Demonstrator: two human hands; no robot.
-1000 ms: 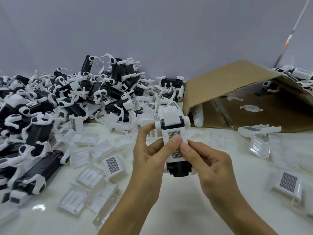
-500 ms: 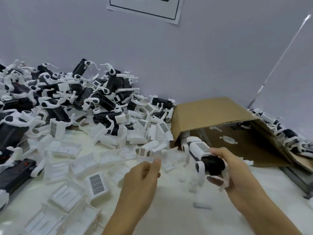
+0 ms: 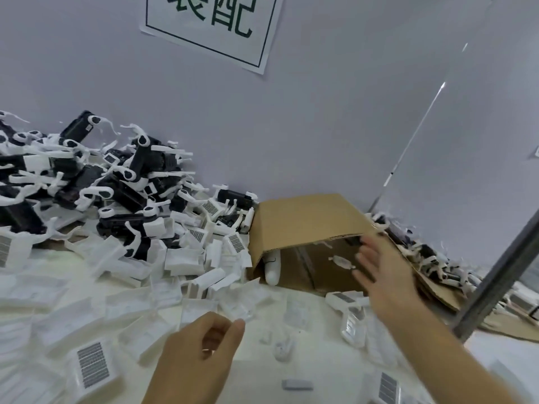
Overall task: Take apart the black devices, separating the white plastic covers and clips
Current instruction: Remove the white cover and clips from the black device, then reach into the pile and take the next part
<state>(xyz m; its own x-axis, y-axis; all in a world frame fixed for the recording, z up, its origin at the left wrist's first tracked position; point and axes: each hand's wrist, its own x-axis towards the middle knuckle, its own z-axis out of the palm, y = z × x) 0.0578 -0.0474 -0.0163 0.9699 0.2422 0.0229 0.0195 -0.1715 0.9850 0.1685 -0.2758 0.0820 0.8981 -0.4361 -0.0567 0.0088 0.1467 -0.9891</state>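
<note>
Nearest to us, our left hand [image 3: 201, 342] hangs low over the white table [image 3: 320, 374], fingers curled with the thumb and forefinger drawn close together; whether anything is pinched there we cannot tell, since the fingertips blur into the pale parts behind them. Around it lie loose white plastic covers [image 3: 93, 364], several showing dark grilles, most lying flat with their long sides running roughly away from us. A small grey clip [image 3: 297, 384] rests on the table to the right of that hand, its long axis left to right.

Farther out, our right hand [image 3: 388, 275] is stretched toward the cardboard box [image 3: 306, 223], fingers spread and straight, blurred, holding nothing that we can see. The box lies on its side with its open mouth facing us; a white rounded piece [image 3: 272, 268] stands at its left inner edge, and a small white clip [image 3: 341, 261] lies on the cardboard just beside our fingers.

Beyond and to the left, the black devices [image 3: 116, 182] are heaped against the wall, tilted every which way, white clips and arms jutting from them. More of them lie behind the box on the right [image 3: 431, 258]. On the wall above hangs a paper sign [image 3: 215, 27] with dark characters.
</note>
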